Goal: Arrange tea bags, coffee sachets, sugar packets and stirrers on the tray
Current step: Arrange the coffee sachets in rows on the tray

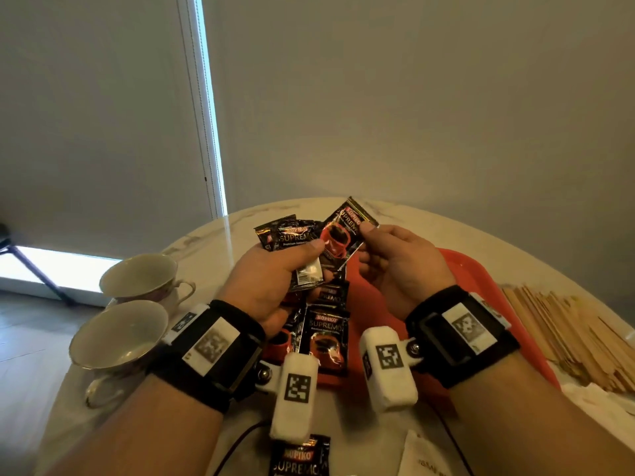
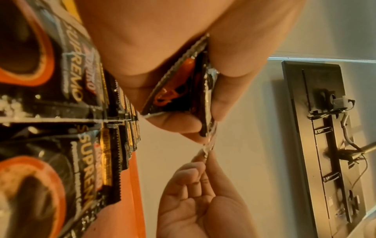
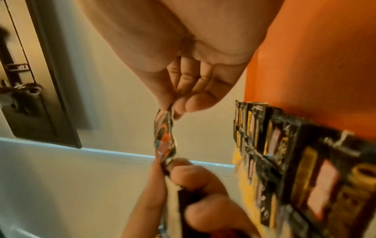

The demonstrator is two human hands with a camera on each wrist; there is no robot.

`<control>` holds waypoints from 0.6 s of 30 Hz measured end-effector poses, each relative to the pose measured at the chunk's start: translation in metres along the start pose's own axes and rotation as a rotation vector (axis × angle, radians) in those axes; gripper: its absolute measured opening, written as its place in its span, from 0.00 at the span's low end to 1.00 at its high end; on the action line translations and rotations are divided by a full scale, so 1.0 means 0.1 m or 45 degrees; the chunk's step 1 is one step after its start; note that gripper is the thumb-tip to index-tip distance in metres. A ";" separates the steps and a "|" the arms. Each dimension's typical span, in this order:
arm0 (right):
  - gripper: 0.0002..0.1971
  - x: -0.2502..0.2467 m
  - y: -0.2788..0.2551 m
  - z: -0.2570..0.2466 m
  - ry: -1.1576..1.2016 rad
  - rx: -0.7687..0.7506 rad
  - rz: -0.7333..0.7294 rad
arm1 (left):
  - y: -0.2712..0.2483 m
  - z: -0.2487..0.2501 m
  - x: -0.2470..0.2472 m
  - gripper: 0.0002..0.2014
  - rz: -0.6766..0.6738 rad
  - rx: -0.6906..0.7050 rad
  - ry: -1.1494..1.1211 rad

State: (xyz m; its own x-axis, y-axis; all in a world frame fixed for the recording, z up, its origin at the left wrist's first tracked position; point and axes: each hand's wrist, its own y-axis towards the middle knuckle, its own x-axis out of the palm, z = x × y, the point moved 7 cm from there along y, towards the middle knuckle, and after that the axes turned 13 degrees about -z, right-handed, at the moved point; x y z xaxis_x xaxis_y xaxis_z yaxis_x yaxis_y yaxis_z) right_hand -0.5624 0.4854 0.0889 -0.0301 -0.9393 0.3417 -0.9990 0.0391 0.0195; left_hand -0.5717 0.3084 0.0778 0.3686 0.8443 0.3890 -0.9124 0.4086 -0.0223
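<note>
Fingers of the right hand pinched the top corner of one black-and-red foil coffee sachet; the left hand gripped a fanned bunch of the same black sachets, its thumb touching the single one; both were held above the orange plastic tray, where more sachets lay in a row; the pull should, I judge, be slow and sideways, so the bunch stays clamped; wooden stirrers waited on the marble worktop.
</note>
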 end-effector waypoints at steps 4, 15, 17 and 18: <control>0.09 0.03 0.01 0.05 0.203 0.052 0.042 | -0.01 0.01 0.00 0.03 0.032 0.038 0.074; 0.04 0.03 0.05 0.08 -0.081 0.025 -0.007 | -0.01 -0.05 -0.07 0.07 0.197 -0.002 -0.012; 0.04 -0.24 0.18 0.06 -0.058 0.064 0.173 | -0.01 -0.05 -0.10 0.06 0.245 -0.009 -0.085; 0.03 -0.41 0.27 0.07 -0.097 0.114 0.270 | -0.01 -0.04 -0.13 0.06 0.270 -0.001 -0.114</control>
State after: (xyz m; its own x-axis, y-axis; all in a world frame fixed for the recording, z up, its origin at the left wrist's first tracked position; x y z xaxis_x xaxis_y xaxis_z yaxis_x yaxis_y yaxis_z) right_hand -0.5888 0.5224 0.0687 -0.2384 -0.9364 0.2573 -0.9688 0.2110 -0.1300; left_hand -0.5747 0.2986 0.0694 0.1511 0.8773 0.4556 -0.9677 0.2253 -0.1127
